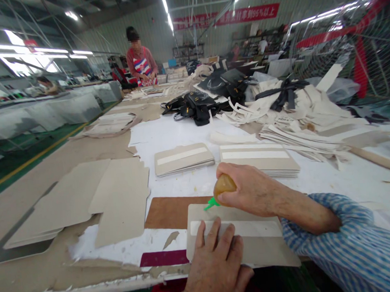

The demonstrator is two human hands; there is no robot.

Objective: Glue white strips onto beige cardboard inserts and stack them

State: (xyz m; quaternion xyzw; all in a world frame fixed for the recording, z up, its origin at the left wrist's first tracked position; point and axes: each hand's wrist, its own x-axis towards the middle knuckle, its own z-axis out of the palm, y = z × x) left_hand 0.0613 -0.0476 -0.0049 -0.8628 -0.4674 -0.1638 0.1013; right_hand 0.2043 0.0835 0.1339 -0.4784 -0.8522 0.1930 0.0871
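Gluing: my right hand (pixel 252 191) grips glue bottle (pixel 223 185), nozzle probably on card (pixel 257 251); left hand (pixel 214 261) flat, pins it; steady squeeze needed.

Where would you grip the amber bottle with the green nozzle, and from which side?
Round the bulbous body of the amber bottle, coming from the right and above, as the right hand does. The green nozzle points down and left toward the grey card, so that end should stay clear.
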